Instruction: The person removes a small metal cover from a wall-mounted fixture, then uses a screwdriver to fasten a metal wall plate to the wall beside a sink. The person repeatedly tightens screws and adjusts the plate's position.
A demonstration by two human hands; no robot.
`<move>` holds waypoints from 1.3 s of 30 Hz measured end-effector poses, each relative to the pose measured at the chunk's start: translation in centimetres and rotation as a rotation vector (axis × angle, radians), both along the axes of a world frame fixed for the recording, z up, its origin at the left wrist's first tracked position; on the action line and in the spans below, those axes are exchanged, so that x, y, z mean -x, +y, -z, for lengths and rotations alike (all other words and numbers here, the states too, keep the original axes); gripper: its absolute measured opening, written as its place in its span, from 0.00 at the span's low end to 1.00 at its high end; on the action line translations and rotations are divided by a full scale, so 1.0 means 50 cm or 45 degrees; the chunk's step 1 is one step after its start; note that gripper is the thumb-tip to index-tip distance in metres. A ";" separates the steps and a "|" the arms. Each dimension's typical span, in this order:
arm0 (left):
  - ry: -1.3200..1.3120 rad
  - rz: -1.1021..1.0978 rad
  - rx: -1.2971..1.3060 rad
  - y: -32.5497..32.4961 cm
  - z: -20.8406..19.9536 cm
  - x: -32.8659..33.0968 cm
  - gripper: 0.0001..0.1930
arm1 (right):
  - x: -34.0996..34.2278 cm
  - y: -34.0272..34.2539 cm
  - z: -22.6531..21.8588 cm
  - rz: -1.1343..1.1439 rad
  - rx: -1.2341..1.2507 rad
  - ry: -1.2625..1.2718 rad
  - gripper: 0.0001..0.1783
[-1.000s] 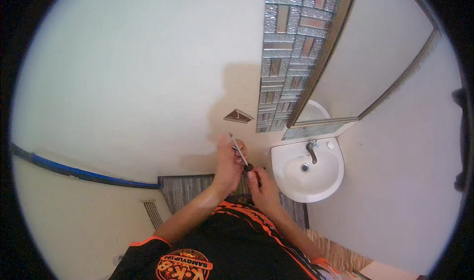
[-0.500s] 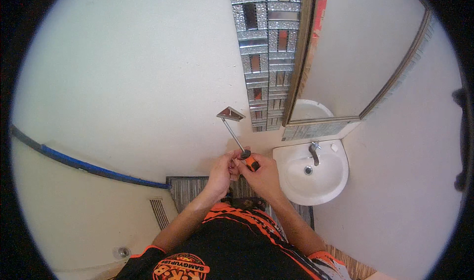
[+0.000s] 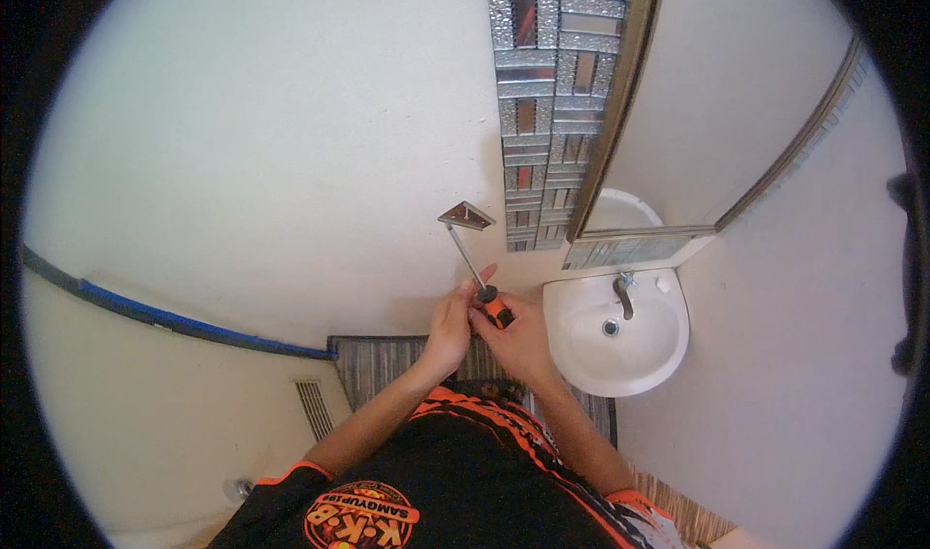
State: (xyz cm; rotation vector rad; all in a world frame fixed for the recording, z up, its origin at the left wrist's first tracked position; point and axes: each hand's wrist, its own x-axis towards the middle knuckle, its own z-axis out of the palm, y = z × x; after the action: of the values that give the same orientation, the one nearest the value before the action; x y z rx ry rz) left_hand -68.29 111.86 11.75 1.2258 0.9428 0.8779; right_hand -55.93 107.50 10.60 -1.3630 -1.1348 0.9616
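My right hand is closed around the orange and black handle of a scraper. Its thin metal shaft slants up and leftward to a flat triangular metal head with a small bright spot in its middle, perhaps a screw. In this view the head appears against the pale wall; whether it touches is unclear. Beside the front of the handle is my left hand, its fingers stretched out, with one fingertip showing past the shaft. Whether the left hand bears on the tool is partly hidden.
A white washbasin with a tap stands at the right, below a framed mirror. Mosaic tile strips run down the wall. At the left is a blue and dark curved strip. Striped dark flooring lies below.
My left fingers, curled near the handle before, have straightened, and one reaches past the shaft. Both hands and the scraper sit slightly higher and farther right in the picture, as the view itself shifts.
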 end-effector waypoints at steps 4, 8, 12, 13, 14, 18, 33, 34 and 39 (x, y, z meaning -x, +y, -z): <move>0.023 -0.005 0.010 0.025 0.015 0.006 0.31 | 0.020 0.008 -0.004 0.105 0.073 0.077 0.10; 0.296 -0.163 -0.290 0.079 0.013 0.033 0.24 | 0.037 0.013 -0.020 0.351 0.049 -0.093 0.11; 0.703 -0.356 -0.746 0.171 -0.006 0.054 0.17 | 0.051 0.037 -0.024 0.514 -0.099 -0.145 0.11; 0.733 -0.378 -0.806 0.186 -0.010 0.056 0.16 | 0.056 0.044 -0.023 0.554 -0.125 -0.116 0.11; 0.710 -0.380 -0.783 0.197 -0.012 0.056 0.15 | 0.062 0.050 -0.023 0.574 -0.164 -0.129 0.10; 0.600 -0.434 -0.810 0.210 -0.017 0.053 0.14 | 0.085 0.069 -0.036 0.593 -0.140 -0.117 0.10; 0.566 -0.397 -0.968 0.225 -0.051 0.090 0.11 | 0.125 0.125 -0.063 0.750 -0.293 -0.098 0.11; 0.572 -0.391 -0.972 0.225 -0.047 0.091 0.11 | 0.125 0.125 -0.059 0.740 -0.322 -0.082 0.12; 0.524 -0.427 -1.018 0.229 -0.036 0.088 0.11 | 0.119 0.135 -0.041 0.797 -0.255 -0.223 0.12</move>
State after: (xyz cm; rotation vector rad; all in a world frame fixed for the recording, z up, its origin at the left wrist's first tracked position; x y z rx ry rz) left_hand -72.70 123.32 13.56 2.0207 1.1922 1.3745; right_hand -61.86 114.26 12.63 -1.5215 -0.8172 0.2756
